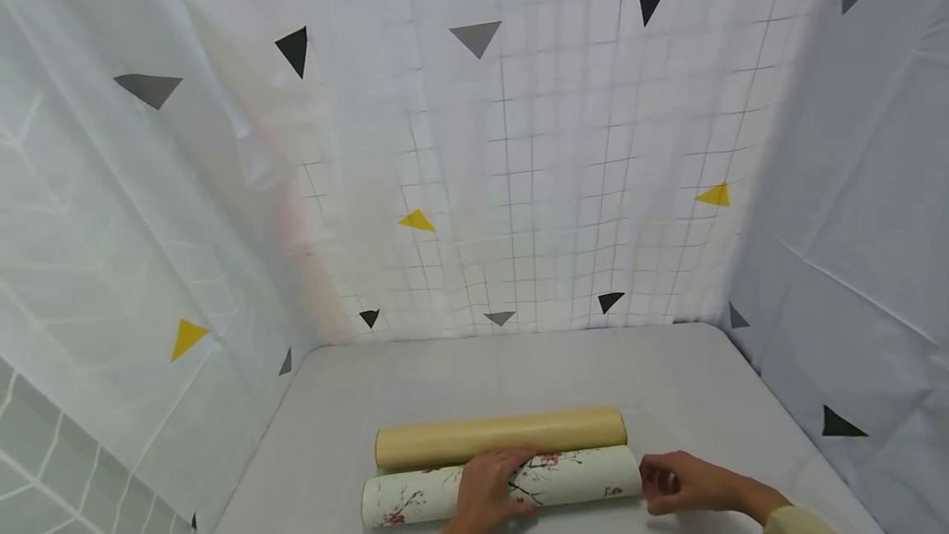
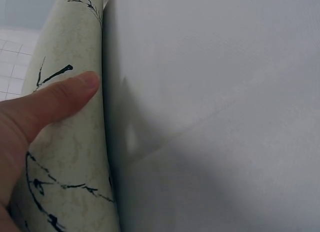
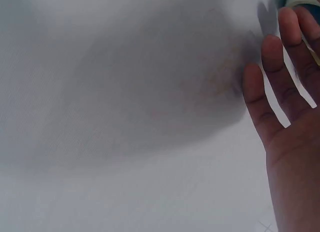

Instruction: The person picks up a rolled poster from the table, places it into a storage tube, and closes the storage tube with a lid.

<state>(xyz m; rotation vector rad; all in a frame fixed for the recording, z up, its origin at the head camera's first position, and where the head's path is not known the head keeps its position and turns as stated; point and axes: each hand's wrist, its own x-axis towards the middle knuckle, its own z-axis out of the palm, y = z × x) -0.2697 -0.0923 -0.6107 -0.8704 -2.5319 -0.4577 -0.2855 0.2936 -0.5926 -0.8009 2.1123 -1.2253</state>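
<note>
A white wallpaper roll [image 1: 571, 476] printed with dark branches and red blossoms lies sideways on the table. My left hand [image 1: 489, 491] grips it around its middle, fingers over the top; in the left wrist view the thumb [image 2: 75, 94] lies along its surface. Just behind it, parallel and close alongside, is a plain yellow roll [image 1: 504, 433]. At the patterned roll's right end is my right hand [image 1: 685, 483], its fingers loosely bent and fingertips right at the roll's edge. In the right wrist view several relaxed fingers [image 3: 282, 89] show, with nothing held in them.
The table [image 1: 489, 373] has a pale grey cover. White sheeting [image 1: 563, 147] with a grid and black, grey and yellow triangles hangs behind it. More sheeting closes in the left side [image 1: 111, 229] and the right side [image 1: 845, 229].
</note>
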